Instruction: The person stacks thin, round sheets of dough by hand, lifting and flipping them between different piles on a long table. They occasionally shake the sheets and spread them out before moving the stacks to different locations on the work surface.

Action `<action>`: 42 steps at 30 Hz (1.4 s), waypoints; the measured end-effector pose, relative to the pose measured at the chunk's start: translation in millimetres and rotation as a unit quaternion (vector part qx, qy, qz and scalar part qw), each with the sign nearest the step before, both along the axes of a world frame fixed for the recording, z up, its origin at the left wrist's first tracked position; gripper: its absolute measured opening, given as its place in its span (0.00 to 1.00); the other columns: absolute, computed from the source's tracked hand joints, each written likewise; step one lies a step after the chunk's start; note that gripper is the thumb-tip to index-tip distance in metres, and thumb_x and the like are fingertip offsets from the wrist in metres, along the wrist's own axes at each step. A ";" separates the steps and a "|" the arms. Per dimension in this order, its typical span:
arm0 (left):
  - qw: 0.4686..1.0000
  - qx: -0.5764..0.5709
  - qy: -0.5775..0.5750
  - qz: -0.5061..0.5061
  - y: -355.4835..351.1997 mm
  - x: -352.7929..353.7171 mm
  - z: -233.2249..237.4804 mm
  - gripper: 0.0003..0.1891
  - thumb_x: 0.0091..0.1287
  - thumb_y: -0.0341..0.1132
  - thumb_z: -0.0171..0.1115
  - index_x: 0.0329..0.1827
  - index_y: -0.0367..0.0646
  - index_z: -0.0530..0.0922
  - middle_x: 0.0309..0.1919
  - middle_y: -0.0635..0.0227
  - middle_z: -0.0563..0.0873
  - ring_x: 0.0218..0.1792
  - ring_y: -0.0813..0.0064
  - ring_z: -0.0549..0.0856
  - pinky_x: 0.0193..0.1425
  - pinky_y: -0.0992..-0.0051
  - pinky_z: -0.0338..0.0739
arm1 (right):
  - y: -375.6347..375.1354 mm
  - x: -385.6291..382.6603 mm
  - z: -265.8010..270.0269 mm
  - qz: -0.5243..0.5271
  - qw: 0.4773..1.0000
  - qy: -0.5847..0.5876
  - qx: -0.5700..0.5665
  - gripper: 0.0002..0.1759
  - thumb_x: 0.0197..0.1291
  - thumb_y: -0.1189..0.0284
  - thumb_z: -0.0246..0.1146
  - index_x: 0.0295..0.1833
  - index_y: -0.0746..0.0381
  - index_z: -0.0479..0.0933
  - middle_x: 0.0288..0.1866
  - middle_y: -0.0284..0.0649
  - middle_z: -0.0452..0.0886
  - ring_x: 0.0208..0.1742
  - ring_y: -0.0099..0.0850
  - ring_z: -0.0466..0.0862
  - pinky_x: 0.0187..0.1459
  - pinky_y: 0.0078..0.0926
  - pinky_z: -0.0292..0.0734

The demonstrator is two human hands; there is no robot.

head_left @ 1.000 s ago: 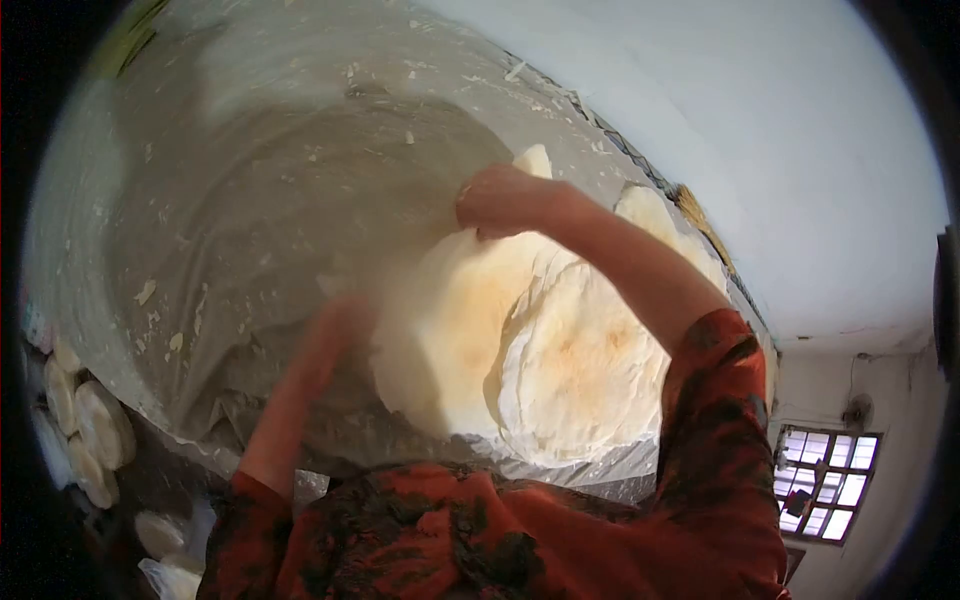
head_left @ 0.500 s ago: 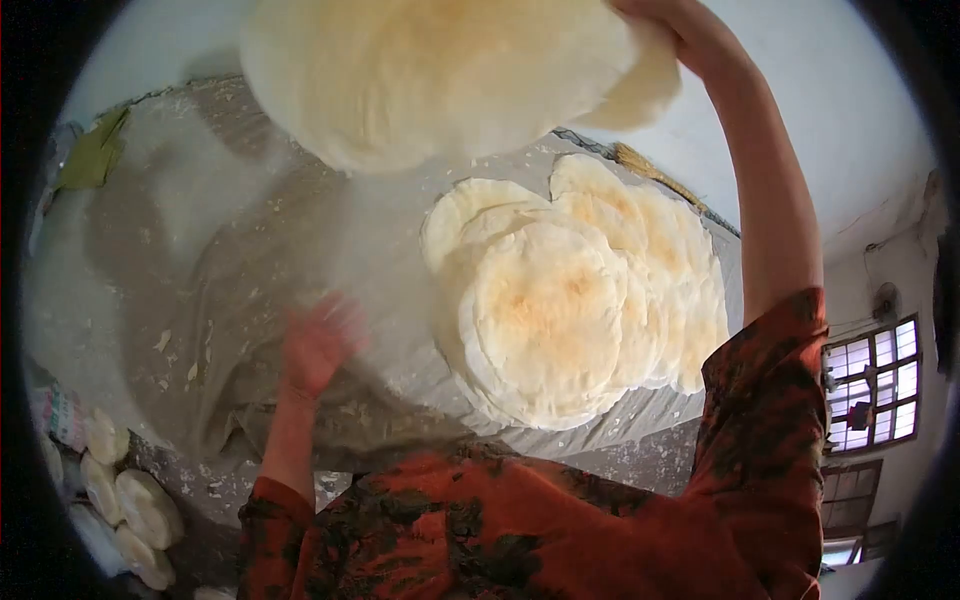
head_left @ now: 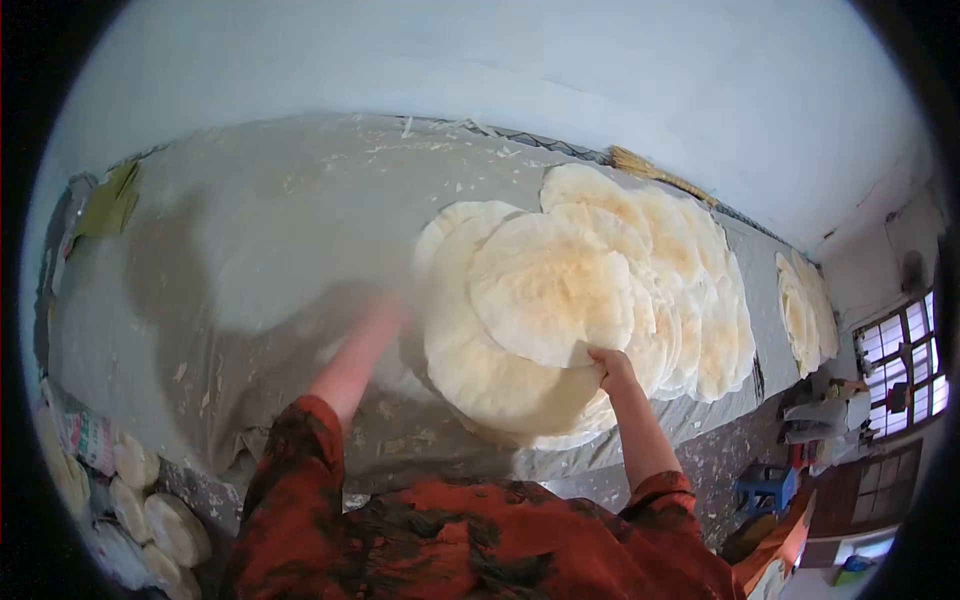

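Observation:
My right hand [head_left: 612, 368] pinches the near edge of a round, pale flatbread [head_left: 545, 285] with light brown patches. This flatbread lies on top of a pile, over a larger flatbread [head_left: 490, 385] that sticks out beneath it on the near and left sides. My left hand [head_left: 385, 308] is smeared by motion just left of the pile, above the grey cloth [head_left: 260, 250], and its fingers cannot be made out. Right of the pile, more flatbreads [head_left: 695, 290] overlap one another.
A straw broom [head_left: 650, 172] lies along the wall at the back. Another flatbread stack [head_left: 800, 310] is at far right, near a blue stool [head_left: 766, 488] on the floor. Several thick round pieces [head_left: 178, 530] are stacked at lower left. A green cloth [head_left: 108, 203] lies at far left.
The large flatbread held up high by my right hand is no longer in the air. That hand has come down to the pile's near edge. My left hand has moved right, toward the pile.

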State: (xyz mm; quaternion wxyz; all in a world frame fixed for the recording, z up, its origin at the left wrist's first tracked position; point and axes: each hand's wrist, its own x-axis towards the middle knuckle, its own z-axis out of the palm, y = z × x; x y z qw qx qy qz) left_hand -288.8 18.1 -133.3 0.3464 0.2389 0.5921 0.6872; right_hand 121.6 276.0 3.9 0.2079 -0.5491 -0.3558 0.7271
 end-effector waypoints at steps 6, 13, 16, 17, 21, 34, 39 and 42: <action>0.950 -0.212 -0.170 0.153 68.8 16.9 93.0 0.15 0.54 0.32 0.63 0.44 0.35 0.76 0.30 0.63 0.80 0.27 0.68 0.80 0.26 0.68 0.76 | -20.7 2.5 28.2 0.052 0.991 -0.035 0.122 0.17 0.49 0.81 0.59 0.47 0.73 0.73 0.40 0.47 0.79 0.39 0.39 0.82 0.41 0.37 0.81; 0.934 -0.126 -0.329 0.050 99.3 0.0 85.1 0.20 0.61 0.40 0.62 0.48 0.33 0.76 0.41 0.54 0.83 0.39 0.61 0.83 0.43 0.61 0.77 | -23.9 2.7 33.9 -0.028 0.997 -0.034 0.069 0.12 0.50 0.79 0.62 0.42 0.71 0.73 0.37 0.45 0.79 0.34 0.35 0.81 0.31 0.34 0.79; 0.994 -0.046 -0.073 0.071 103.1 4.3 93.2 0.18 0.61 0.38 0.62 0.45 0.30 0.76 0.40 0.56 0.83 0.38 0.63 0.83 0.44 0.63 0.77 | -28.7 -6.5 31.7 -0.050 0.993 -0.032 0.106 0.13 0.50 0.80 0.63 0.43 0.72 0.73 0.37 0.45 0.80 0.34 0.35 0.81 0.32 0.33 0.79; 0.994 -0.048 -0.070 0.063 105.5 5.2 112.6 0.18 0.61 0.38 0.62 0.45 0.30 0.76 0.40 0.56 0.83 0.38 0.63 0.83 0.44 0.63 0.77 | -27.4 -6.6 29.6 -0.045 0.983 -0.019 0.176 0.13 0.50 0.80 0.63 0.43 0.72 0.73 0.37 0.45 0.80 0.33 0.35 0.81 0.32 0.33 0.79; 0.989 -0.097 0.025 0.106 125.9 -57.6 122.3 0.15 0.61 0.35 0.61 0.44 0.31 0.76 0.36 0.57 0.82 0.35 0.65 0.83 0.40 0.65 0.77 | -31.3 0.7 28.0 -0.056 0.983 -0.003 0.176 0.15 0.50 0.80 0.63 0.44 0.73 0.73 0.38 0.46 0.80 0.33 0.36 0.81 0.34 0.32 0.79; 0.777 -0.115 0.574 0.232 101.4 -84.7 434.9 0.26 0.61 0.51 0.57 0.37 0.28 0.78 0.35 0.40 0.81 0.41 0.46 0.81 0.45 0.61 0.74 | -31.6 34.5 18.4 0.079 0.843 -0.321 0.424 0.21 0.48 0.67 0.69 0.42 0.72 0.75 0.31 0.42 0.80 0.26 0.29 0.80 0.25 0.26 0.76; 0.938 0.203 0.051 0.276 107.6 -35.2 520.2 0.25 0.60 0.45 0.61 0.53 0.36 0.71 0.44 0.55 0.83 0.44 0.56 0.82 0.52 0.62 0.75 | -60.5 87.4 68.5 0.004 0.859 -0.205 0.469 0.24 0.48 0.69 0.69 0.51 0.67 0.73 0.43 0.46 0.81 0.38 0.32 0.83 0.39 0.27 0.77; 0.939 0.236 0.073 0.240 93.2 -5.3 487.2 0.24 0.63 0.44 0.57 0.57 0.37 0.69 0.49 0.57 0.80 0.50 0.59 0.80 0.57 0.64 0.72 | -64.5 137.0 46.9 -0.014 0.896 -0.172 0.410 0.21 0.49 0.71 0.68 0.49 0.67 0.75 0.43 0.43 0.81 0.36 0.31 0.84 0.38 0.26 0.77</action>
